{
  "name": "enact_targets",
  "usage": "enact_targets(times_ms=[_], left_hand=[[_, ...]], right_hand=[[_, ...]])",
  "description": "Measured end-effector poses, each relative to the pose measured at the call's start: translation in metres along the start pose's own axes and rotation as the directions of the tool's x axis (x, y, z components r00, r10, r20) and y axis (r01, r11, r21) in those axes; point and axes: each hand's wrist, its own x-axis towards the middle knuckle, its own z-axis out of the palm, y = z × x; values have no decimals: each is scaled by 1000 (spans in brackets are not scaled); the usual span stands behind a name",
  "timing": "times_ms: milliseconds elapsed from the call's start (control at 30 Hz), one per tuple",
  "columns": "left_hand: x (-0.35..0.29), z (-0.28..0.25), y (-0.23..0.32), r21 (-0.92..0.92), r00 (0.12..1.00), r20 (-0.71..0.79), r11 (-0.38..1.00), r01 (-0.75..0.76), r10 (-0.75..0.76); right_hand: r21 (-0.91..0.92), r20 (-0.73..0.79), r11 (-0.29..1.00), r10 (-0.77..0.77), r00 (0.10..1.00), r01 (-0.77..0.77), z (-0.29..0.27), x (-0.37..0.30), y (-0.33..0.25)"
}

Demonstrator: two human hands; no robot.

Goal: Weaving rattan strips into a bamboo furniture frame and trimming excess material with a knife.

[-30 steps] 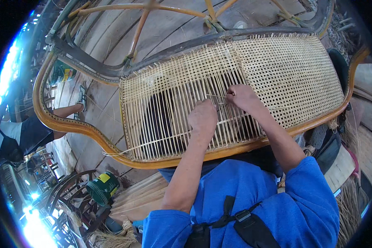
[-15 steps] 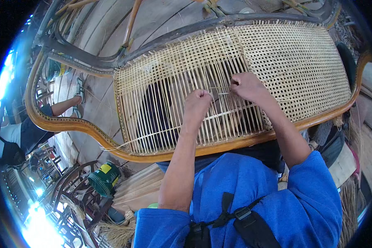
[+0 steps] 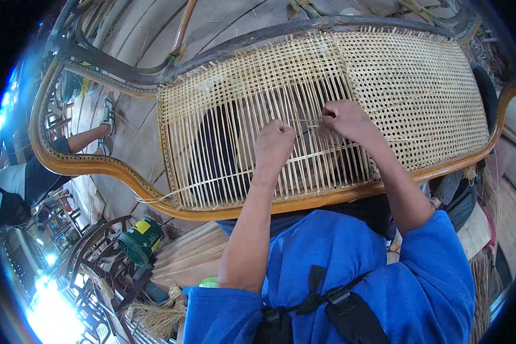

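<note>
Across my lap lies a curved wooden seat frame (image 3: pixel 269 208), strung with pale upright cane strands (image 3: pixel 212 155). My left hand (image 3: pixel 274 146) is closed in a pinch over the middle of these strands. To its right, my right hand (image 3: pixel 351 121) is also closed, fingertips at the weave. A thin crosswise cane strand (image 3: pixel 308 121) stretches between the two hands, gripped at both ends. Lower down, a lighter cane strip (image 3: pixel 212 180) crosses the uprights, its tail hanging over the frame at left. The strand's ends inside my fingers are hidden.
Finished cane mesh (image 3: pixel 418 86) fills the frame's right half; a woven band (image 3: pixel 258 66) runs along the upper left. A green bucket (image 3: pixel 140 242) and chair parts (image 3: pixel 97 258) stand lower left. Another person's leg (image 3: pixel 86 139) shows at far left. Fibre bundles (image 3: pixel 160 315) lie below.
The view has shifted slightly. Both hands stay closed at nearly the same spot, with the crosswise strand still between them.
</note>
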Motion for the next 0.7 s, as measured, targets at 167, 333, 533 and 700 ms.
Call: enact_targets(times_ms=[167, 333, 533, 700], left_hand=[[-16, 2, 11, 331, 966, -135, 929, -166, 220], [-14, 5, 11, 340, 977, -137, 934, -108, 163], [2, -15, -9, -157, 995, 89, 986, 62, -48], [-4, -6, -9, 39, 971, -114, 977, -209, 212]], right_hand=[[14, -120, 1000, 21, 993, -20, 17, 4, -2], [39, -127, 999, 3, 992, 2, 15, 1, -4], [33, -22, 997, 69, 997, -68, 3, -3, -13], [-75, -72, 993, 81, 994, -86, 15, 7, -20]])
